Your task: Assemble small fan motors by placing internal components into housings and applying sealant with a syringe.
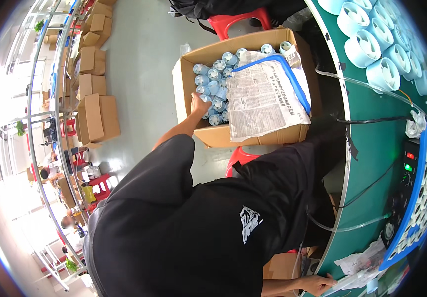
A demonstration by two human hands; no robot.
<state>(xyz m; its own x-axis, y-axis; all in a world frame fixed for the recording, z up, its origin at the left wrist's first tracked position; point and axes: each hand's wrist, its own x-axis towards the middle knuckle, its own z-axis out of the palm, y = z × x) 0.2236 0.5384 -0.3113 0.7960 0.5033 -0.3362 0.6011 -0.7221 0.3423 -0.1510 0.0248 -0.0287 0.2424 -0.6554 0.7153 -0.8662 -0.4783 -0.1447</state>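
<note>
My left hand (201,104) reaches into an open cardboard box (258,137). Its fingers are closed around a light blue cylindrical part (204,98) at the box's left side. Several similar blue cylinders with white inner pieces (213,74) stand packed around it. Newspaper sheets (258,99) and a blue-rimmed tray (295,84) cover the box's right part. Far from there, my right hand (317,284) is at the green table's near edge, its fingers bent against a pale strip-like edge (345,282). What it grips is not clear.
On the green table (367,198) stand many light blue cylinders (383,74), a black control box (406,168) with lit switches, tubes, and a blue tray of white pieces (416,208). Red stools (240,157) flank the box. Cardboard boxes (97,119) and metal racks line the left.
</note>
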